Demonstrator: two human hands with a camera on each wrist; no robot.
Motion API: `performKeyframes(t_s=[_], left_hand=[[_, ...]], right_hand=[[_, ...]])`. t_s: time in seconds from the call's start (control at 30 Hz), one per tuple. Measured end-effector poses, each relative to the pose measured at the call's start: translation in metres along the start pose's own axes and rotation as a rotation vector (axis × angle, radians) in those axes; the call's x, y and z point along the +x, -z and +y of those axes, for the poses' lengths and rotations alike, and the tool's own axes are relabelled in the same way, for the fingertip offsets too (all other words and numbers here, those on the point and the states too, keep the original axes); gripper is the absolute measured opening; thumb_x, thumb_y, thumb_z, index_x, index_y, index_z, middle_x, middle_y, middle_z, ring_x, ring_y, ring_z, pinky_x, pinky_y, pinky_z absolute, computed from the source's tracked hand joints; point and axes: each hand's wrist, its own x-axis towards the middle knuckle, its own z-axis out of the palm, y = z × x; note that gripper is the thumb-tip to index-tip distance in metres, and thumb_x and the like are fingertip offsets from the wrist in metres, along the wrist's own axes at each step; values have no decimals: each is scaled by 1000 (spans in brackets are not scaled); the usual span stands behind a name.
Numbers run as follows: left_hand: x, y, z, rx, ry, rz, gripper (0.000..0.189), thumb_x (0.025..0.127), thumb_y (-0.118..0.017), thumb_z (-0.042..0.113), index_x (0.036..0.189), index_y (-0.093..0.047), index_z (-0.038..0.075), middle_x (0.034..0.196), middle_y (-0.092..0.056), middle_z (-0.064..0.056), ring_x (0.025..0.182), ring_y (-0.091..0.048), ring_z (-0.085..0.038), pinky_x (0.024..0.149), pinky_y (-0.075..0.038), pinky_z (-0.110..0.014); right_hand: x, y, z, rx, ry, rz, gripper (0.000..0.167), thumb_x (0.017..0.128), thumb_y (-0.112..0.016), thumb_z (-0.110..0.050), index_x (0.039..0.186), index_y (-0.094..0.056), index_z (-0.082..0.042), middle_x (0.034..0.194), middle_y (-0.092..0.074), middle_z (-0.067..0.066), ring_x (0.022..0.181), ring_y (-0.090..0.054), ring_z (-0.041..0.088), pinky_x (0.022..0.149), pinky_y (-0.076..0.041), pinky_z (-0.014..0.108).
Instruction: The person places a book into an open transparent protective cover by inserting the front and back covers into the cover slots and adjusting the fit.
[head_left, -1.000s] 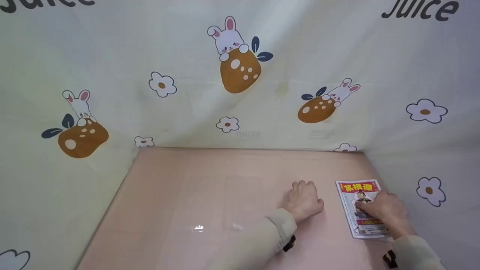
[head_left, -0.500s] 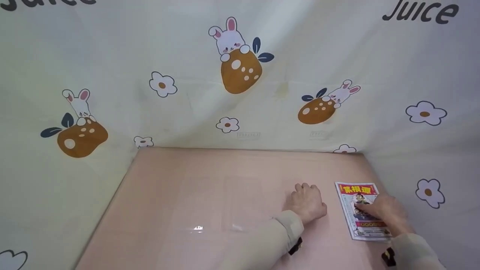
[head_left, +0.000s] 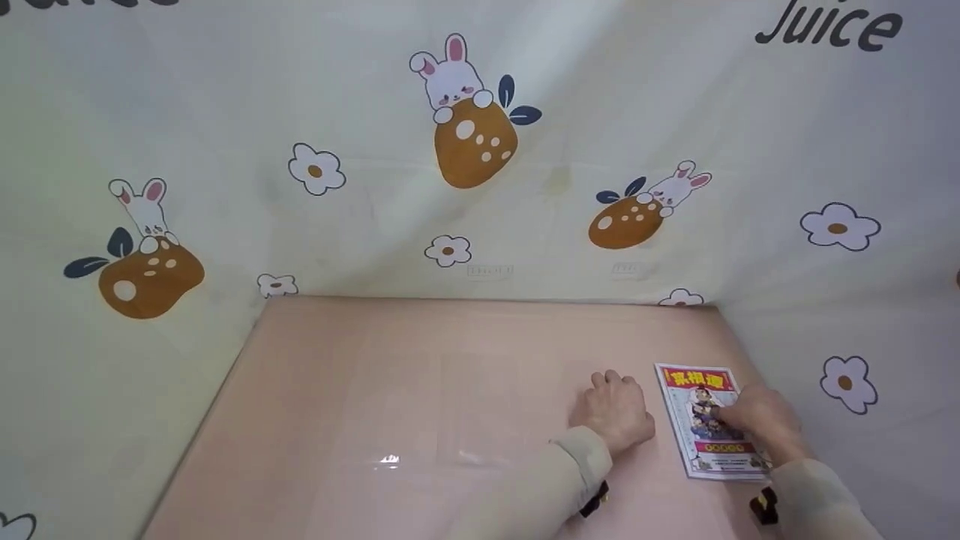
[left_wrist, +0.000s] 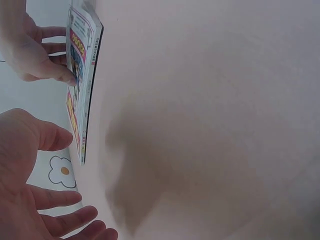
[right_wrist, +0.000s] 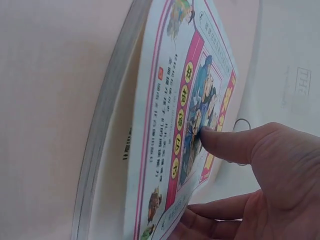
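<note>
A thick book (head_left: pixel 701 431) with a red and yellow title band and cartoon figures lies at the right of the pink table. My right hand (head_left: pixel 765 424) grips its right edge, thumb on the front cover and fingers at the edge. In the right wrist view, the cover (right_wrist: pixel 165 100) is raised a little off the pale pages beneath, and the thumb (right_wrist: pixel 235 142) presses the picture. My left hand (head_left: pixel 616 412) is just left of the book, apart from it and holding nothing. Its fingers (left_wrist: pixel 57 197) spread loosely in the left wrist view.
The pink tabletop (head_left: pixel 337 390) has a clear, shiny sheet-like patch (head_left: pixel 390 457) at its middle. A pale cloth (head_left: pixel 360 97) printed with rabbits, strawberries and flowers hangs behind and along both sides, close beyond the book and right hand.
My left hand has moved slightly right, nearer the book. The right hand keeps its grip on the book's edge. The whole head view has shifted a little.
</note>
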Motion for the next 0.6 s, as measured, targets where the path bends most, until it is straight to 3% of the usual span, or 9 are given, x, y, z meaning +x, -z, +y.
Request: performKeyframes(t_s=[0.3, 0.47, 0.6], left_hand=[[-4, -4, 15, 36, -12, -29, 37, 93, -80, 49, 110, -76, 16, 102, -66, 0, 91, -55, -16, 74, -53, -32], [-7, -11, 20, 72, -19, -56, 44, 93, -77, 62, 97, -78, 18, 102, -64, -1, 92, -53, -17, 74, -50, -33], [-10, -18, 24, 83, 10, -61, 47, 90, -77, 66, 87, -75, 19, 103, -60, 0, 92, -50, -18, 76, -45, -34]], right_hand=[[4, 3, 3, 10, -4, -18, 62, 94, -88, -34, 125, -64, 14, 99, -73, 23, 84, -73, 31, 72, -58, 37], [-1, 3, 2, 11, 4, -20, 45, 98, -80, -22, 122, -65, 14, 99, -70, 24, 86, -69, 32, 73, -58, 38], [-6, 2, -1, 6, 31, -14, 31, 98, -74, -15, 114, -66, 11, 97, -68, 23, 86, -66, 32, 71, -55, 36]])
